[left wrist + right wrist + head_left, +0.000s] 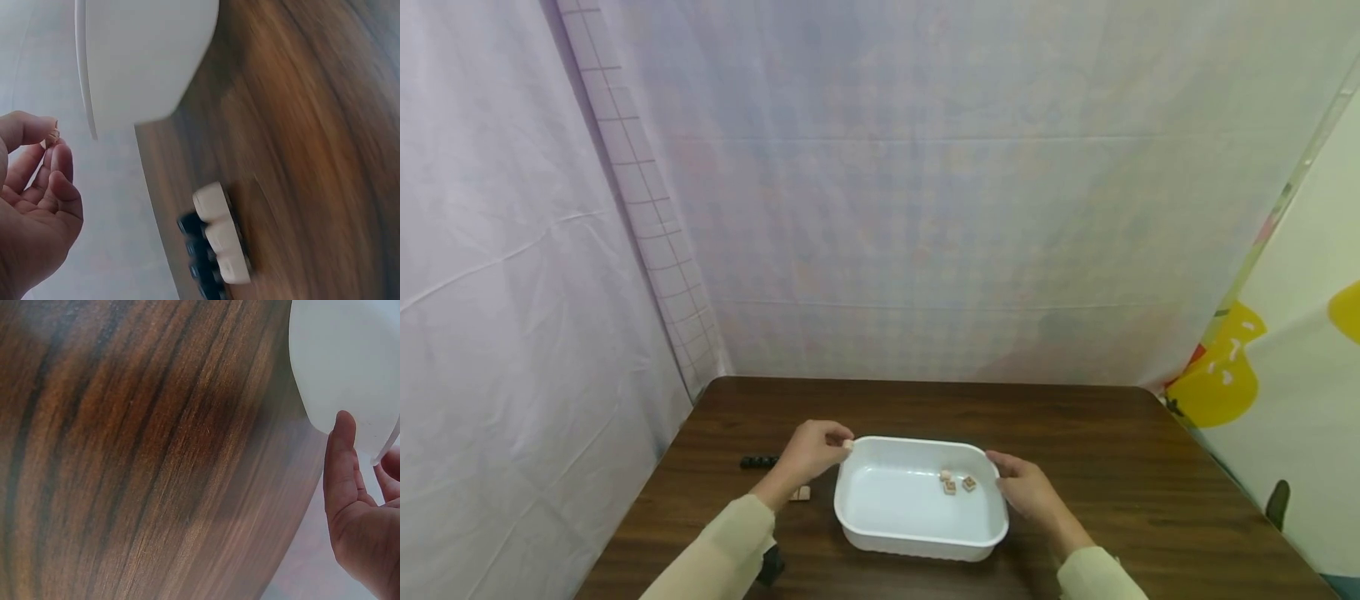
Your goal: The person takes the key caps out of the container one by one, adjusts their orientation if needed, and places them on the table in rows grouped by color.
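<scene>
A white rectangular basin (pixel 917 546) sits on the table, with several small beige keycaps (pixel 950 487) lying loose in its right part. At the basin's far left corner, my left hand (pixel 812 450) pinches a beige keycap (pixel 52 134) between thumb and fingers, close to the rim. My right hand (pixel 1026 492) grips the basin's right end, with fingers against the outer wall and the thumb at the rim in the right wrist view. Left of the basin, a row of beige keycaps (pixel 222 237) stands beside a row of black keycaps (pixel 201 262).
The dark wooden table (pixel 1097 442) reaches back to a pale curtain (pixel 925 208). A dark object (pixel 771 567), partly hidden by the left sleeve, lies near the front. White cloth (pixel 512 292) hangs along the left side.
</scene>
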Demonstrator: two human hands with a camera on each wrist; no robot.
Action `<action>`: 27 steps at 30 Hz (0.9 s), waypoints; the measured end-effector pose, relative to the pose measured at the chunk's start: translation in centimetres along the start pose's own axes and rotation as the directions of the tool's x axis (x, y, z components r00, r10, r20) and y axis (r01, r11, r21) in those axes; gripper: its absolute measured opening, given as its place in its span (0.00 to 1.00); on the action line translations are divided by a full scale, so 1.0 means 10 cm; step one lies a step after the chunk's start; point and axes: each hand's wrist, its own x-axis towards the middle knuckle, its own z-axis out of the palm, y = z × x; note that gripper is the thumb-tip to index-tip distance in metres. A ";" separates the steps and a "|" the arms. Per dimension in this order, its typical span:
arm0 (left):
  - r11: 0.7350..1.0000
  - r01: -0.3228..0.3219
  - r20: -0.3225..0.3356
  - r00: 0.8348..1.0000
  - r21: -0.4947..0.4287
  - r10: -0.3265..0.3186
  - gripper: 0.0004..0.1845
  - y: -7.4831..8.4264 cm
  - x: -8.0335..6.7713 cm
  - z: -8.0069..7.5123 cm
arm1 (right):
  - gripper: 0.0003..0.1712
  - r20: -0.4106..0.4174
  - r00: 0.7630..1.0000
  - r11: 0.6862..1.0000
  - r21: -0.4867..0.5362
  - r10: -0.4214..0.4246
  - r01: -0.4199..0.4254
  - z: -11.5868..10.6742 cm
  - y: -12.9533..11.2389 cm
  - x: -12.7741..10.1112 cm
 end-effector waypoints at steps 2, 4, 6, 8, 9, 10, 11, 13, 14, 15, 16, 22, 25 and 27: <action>1.000 0.005 -0.025 1.000 -0.012 -0.005 0.11 -0.07 -0.03 -0.06 | 0.29 0.002 1.000 1.000 0.000 0.001 -0.001 0.00 0.00 0.00; 1.000 0.001 -0.055 0.999 -0.015 -0.002 0.11 -0.14 -0.06 -0.12 | 0.29 0.003 1.000 1.000 0.000 0.006 -0.006 0.00 -0.01 -0.01; 1.000 0.006 -0.079 0.997 -0.018 -0.008 0.10 -0.22 -0.10 -0.18 | 0.29 0.005 1.000 1.000 0.000 0.012 -0.012 0.00 -0.01 -0.01; 1.000 0.023 -0.096 0.995 -0.011 -0.024 0.10 -0.31 -0.14 -0.24 | 0.29 0.007 1.000 1.000 0.003 0.017 -0.017 -0.01 -0.02 -0.02; 0.999 0.031 -0.102 0.994 -0.008 -0.032 0.09 -0.36 -0.17 -0.27 | 0.29 0.008 1.000 1.000 0.004 0.019 -0.019 -0.01 -0.02 -0.02; 0.999 0.041 -0.107 0.993 -0.006 -0.042 0.09 -0.40 -0.20 -0.30 | 0.30 0.008 1.000 1.000 0.005 0.020 -0.020 -0.01 -0.02 -0.02; 0.999 0.049 -0.111 0.993 -0.003 -0.049 0.09 -0.44 -0.23 -0.33 | 0.30 0.008 1.000 1.000 0.005 0.023 -0.023 -0.01 -0.02 -0.02; 0.998 0.063 -0.114 0.992 0.007 -0.062 0.09 -0.52 -0.30 -0.40 | 0.30 0.010 1.000 1.000 0.005 0.026 -0.026 -0.01 -0.02 -0.01; 0.998 0.068 -0.115 0.991 0.013 -0.066 0.09 -0.56 -0.33 -0.43 | 0.30 0.009 1.000 1.000 -0.001 0.027 -0.027 0.00 -0.02 -0.01; 0.997 0.076 -0.116 0.990 0.015 -0.074 0.09 -0.60 -0.35 -0.46 | 0.30 0.008 1.000 1.000 -0.007 0.027 -0.027 0.00 -0.02 -0.01; 0.996 0.083 -0.117 0.990 0.020 -0.080 0.09 -0.64 -0.38 -0.48 | 0.30 0.008 1.000 1.000 -0.013 0.029 -0.029 0.00 -0.02 0.00; 0.991 0.118 -0.105 0.988 0.067 -0.111 0.09 -0.84 -0.48 -0.57 | 0.31 0.001 1.000 0.999 -0.032 0.021 -0.021 0.00 -0.02 0.01; 0.991 0.114 -0.078 0.991 0.072 -0.108 0.09 -0.89 -0.52 -0.60 | 0.31 -0.006 1.000 0.999 -0.035 0.018 -0.019 0.00 -0.01 0.01; 0.990 0.125 -0.069 0.990 0.071 -0.120 0.09 -0.91 -0.55 -0.61 | 0.31 -0.009 1.000 0.999 -0.041 0.021 -0.021 0.00 -0.01 0.01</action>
